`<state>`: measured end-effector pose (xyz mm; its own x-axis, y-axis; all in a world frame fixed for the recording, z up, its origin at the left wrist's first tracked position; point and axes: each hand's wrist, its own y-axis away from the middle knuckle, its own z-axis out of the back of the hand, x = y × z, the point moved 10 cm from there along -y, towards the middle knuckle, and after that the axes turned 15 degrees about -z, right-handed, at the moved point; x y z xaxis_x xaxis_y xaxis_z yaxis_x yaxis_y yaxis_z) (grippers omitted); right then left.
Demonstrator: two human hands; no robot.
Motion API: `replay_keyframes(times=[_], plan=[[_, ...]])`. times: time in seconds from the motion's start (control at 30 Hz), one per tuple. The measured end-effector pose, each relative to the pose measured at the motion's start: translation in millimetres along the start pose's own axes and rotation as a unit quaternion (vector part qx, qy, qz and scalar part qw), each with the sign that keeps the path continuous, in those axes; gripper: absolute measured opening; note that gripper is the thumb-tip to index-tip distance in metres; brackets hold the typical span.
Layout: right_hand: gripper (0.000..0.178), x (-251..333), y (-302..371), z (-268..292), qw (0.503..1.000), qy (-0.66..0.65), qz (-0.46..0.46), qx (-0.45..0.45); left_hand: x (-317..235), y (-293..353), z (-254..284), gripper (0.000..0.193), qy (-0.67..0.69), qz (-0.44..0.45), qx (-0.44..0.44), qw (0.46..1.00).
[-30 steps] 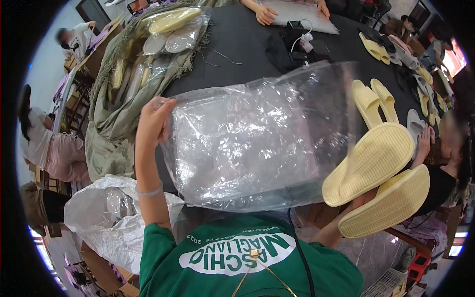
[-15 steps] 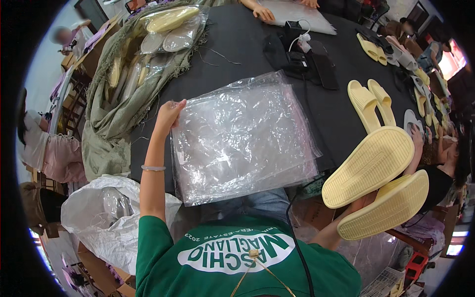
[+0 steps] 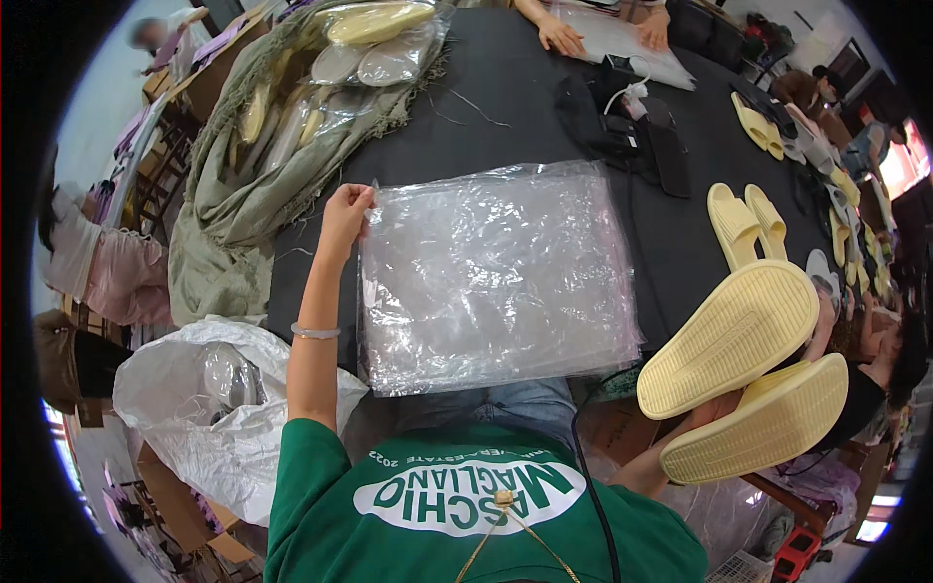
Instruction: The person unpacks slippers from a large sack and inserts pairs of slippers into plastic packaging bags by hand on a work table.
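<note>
My left hand (image 3: 349, 215) pinches the upper left corner of a clear plastic bag (image 3: 501, 277), the top one of a stack lying flat at the table's front edge. My right hand (image 3: 712, 412) is at the right, mostly hidden behind two pale yellow slippers that it holds. The upper slipper (image 3: 731, 335) and the lower slipper (image 3: 760, 420) both turn their ribbed soles up. Just beyond them, another pair of yellow slippers (image 3: 743, 225) rests on the black table (image 3: 505, 126).
Bagged slippers (image 3: 374, 60) lie on a green cloth sack (image 3: 233, 228) at the far left. A white sack (image 3: 219, 408) stands by my left arm. Toward the back are a black phone (image 3: 668, 148), a white cable (image 3: 630, 95) and another person's hands (image 3: 561, 36). More slippers line the right side.
The view has shifted a little, so most things sit further right. The plastic bags lie straighter, and my left fingers have moved slightly at their corner. My right hand keeps the slippers.
</note>
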<state>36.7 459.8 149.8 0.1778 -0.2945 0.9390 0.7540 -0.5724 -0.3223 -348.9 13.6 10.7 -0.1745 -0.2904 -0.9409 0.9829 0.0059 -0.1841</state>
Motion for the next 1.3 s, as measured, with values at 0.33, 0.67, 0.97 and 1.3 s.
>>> replay_keyframes(times=[0.33,0.67,0.97,1.3], plan=[[0.04,11,-71,-108,0.999,0.011,-0.013,0.05,28,5,-1,0.025,-0.018,0.028,-0.041,0.999],[0.038,28,-85,-211,0.994,0.015,-0.022,0.102,10,7,-3,0.024,-0.048,-0.088,-0.086,0.991],[0.037,23,-51,-221,0.984,0.021,-0.045,0.172,66,5,24,0.031,-0.088,-0.009,-0.067,0.994],[0.035,1,-15,-214,0.96,0.031,-0.067,0.27,-92,165,25,0.053,-0.33,-0.024,-0.032,0.943]])
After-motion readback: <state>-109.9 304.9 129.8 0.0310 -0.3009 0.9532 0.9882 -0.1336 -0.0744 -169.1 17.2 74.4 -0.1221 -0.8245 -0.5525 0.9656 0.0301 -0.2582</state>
